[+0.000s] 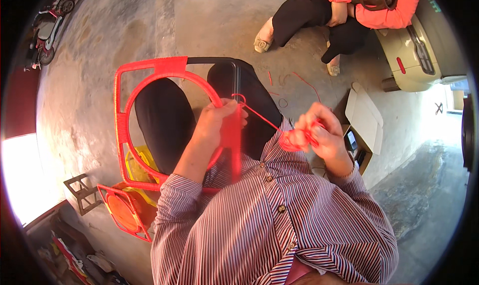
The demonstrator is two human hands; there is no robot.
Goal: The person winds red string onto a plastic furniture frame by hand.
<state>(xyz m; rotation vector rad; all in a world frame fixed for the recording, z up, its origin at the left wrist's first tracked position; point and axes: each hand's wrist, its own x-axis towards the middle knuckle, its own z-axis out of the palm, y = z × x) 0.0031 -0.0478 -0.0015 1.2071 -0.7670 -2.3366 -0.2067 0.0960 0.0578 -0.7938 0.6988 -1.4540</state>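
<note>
A square frame (119, 98) with a ring inside rests across my lap, most of it wrapped in red cord. Its far right corner and upper right side show bare black. My left hand (222, 118) is closed around the wrapped right part, where ring and side meet. Out to the right, my right hand (319, 135) grips a bundle of red cord (290, 141). A taut strand of cord (262, 116) runs from that bundle to the frame's bare right side, with a small loop near the bar.
Another person (319, 15) sits at the far right. An open cardboard box (361, 120) stands right of me. Cord scraps (307, 83) lie on the concrete floor. At lower left are a smaller red-framed piece (122, 210), a yellow item (142, 165) and a brown frame (82, 194).
</note>
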